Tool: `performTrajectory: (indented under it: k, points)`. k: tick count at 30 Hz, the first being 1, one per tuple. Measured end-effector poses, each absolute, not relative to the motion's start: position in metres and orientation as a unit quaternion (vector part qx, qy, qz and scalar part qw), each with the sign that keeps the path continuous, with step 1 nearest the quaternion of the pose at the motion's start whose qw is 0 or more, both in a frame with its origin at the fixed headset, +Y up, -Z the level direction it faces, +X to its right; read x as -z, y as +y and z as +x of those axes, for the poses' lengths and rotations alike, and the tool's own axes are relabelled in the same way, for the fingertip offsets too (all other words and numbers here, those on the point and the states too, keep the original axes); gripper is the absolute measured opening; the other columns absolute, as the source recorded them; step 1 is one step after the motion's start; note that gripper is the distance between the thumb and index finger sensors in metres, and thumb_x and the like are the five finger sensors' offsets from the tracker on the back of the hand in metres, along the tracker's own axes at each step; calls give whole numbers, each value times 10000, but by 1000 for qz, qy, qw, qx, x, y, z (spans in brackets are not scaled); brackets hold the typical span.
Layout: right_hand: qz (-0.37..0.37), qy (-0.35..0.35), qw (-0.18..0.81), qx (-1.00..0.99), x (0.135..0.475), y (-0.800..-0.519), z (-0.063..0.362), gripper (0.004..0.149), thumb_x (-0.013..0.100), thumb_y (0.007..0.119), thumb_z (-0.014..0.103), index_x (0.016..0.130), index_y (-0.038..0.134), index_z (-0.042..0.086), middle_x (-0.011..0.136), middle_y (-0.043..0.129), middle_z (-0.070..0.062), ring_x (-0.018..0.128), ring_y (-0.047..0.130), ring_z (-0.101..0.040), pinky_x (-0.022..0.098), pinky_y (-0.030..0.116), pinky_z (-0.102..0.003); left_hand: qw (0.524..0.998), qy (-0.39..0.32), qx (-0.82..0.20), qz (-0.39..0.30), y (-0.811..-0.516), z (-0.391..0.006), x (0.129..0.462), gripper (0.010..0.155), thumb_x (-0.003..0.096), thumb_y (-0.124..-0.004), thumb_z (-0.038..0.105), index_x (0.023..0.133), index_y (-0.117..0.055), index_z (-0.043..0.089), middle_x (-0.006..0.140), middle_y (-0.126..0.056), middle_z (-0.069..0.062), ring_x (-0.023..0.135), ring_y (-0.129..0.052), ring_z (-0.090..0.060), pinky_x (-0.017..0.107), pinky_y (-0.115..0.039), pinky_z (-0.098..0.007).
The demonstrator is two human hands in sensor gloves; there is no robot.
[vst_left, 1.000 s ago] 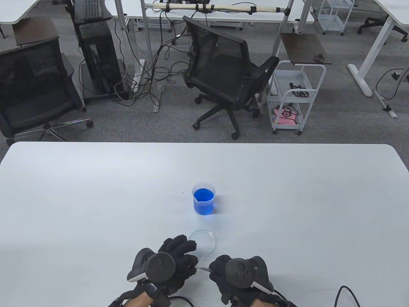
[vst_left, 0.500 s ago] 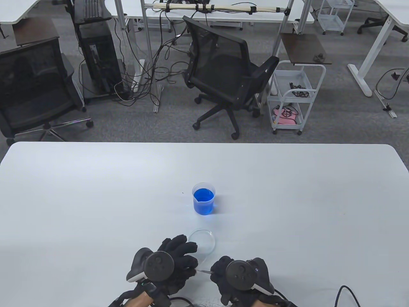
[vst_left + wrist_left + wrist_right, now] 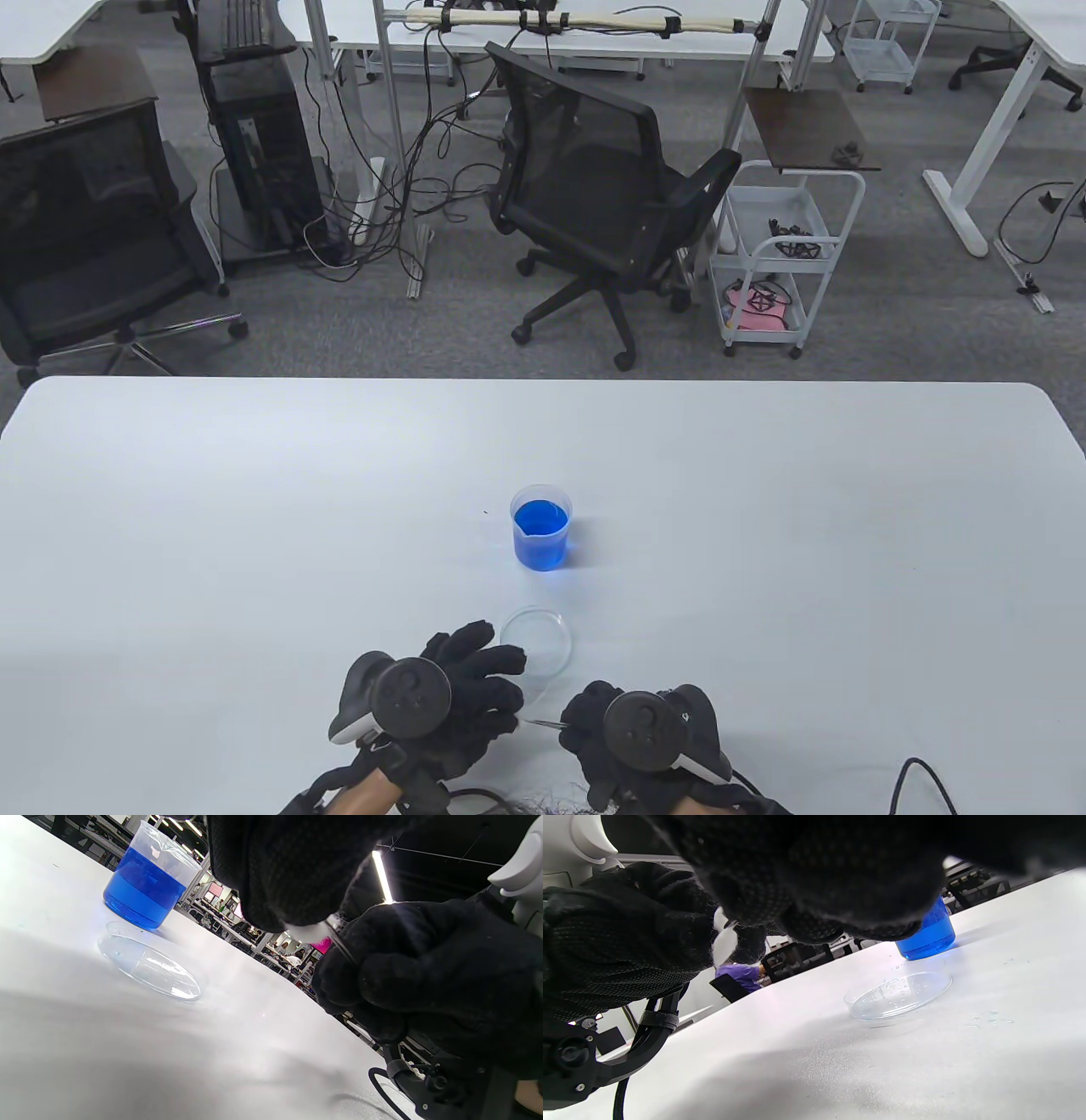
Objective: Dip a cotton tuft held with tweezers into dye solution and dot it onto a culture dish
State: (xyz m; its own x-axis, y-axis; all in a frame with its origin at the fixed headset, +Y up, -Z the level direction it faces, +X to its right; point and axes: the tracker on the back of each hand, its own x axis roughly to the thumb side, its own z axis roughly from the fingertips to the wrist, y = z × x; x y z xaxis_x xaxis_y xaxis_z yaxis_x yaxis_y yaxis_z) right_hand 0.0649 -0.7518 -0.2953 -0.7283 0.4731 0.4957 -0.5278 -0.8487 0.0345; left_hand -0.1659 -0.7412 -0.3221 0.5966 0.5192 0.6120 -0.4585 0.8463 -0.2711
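Right hand [image 3: 632, 730] gripping tweezers [image 3: 543, 722], tips pointing left toward left hand [image 3: 462, 692]. Left fingers [image 3: 292, 870] pinching white cotton tuft [image 3: 307, 932], seemingly feeding it to tweezer tips for clean grip. Empty dish [image 3: 535, 638] sitting just beyond hands; cup of blue dye [image 3: 541, 538] standing farther back, both within easy reach for dipping, dotting.
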Motion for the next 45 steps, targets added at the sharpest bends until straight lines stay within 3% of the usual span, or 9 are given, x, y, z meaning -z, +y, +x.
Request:
performTrajectory:
  k: [9,10,13,16,21,37,42,45]
  points:
    - [250,-52,275,-927,296,-751,68,398,244,898,284,467,1036,-16,495,1011,-238,145,982,-118,3,904,-270,894,-349,-279,-41,-741,-169,324,378,483,-895,253,815,-917,73,1123,-746,-133,1076,-385,-536,635,-315,-823]
    - [249,-52,275,-927,296,-751,69,357,243,898,286,465,1036,42,493,1011,-237,143,982,-117,2,904,-269,895,-346,-278,-37,-740,-171,325,377,482,-895,248,813,-917,68,1119,-753,-129,1077,-389,-532,634,-320,-823]
    - [235,-52,262,-935,298,-754,79,396,239,900,285,459,1041,-13,490,1014,-236,140,982,-119,1,903,-272,916,-309,-254,5,-735,-194,333,379,477,-890,230,815,-911,59,1100,-778,-135,1075,-420,-523,634,-346,-819]
    - [220,-59,270,-936,302,-755,90,396,238,905,283,461,1045,-13,490,1016,-243,142,986,-125,3,906,-277,920,-255,-297,1,-736,-227,342,378,489,-887,214,823,-905,40,1106,-761,-167,1069,-403,-540,635,-327,-819]
    - [223,-67,263,-936,305,-753,86,403,241,905,290,473,1043,-8,502,1014,-242,153,991,-125,14,912,-279,939,-204,-277,-13,-734,-244,353,377,515,-879,215,850,-895,44,1104,-745,-214,1060,-398,-551,646,-315,-804]
    - [210,-61,255,-942,312,-755,92,410,247,907,296,481,1045,-12,507,1014,-246,157,993,-129,19,915,-282,987,-120,-61,-92,-759,-246,488,391,534,-859,220,896,-848,72,1101,-709,-218,1052,-397,-535,665,-296,-781]
    - [212,-58,258,-941,312,-755,91,414,249,908,298,484,1044,-15,507,1015,-246,158,994,-128,21,916,-282,989,-100,-10,-108,-768,-248,505,428,531,-877,251,916,-762,103,1095,-686,-201,1054,-398,-520,670,-297,-774]
    - [215,-57,257,-941,312,-755,91,415,251,908,298,486,1044,-15,510,1013,-247,160,994,-129,22,916,-283,989,-97,-31,-104,-768,-250,505,403,528,-874,235,890,-784,82,1073,-719,-216,1045,-426,-526,670,-306,-773]
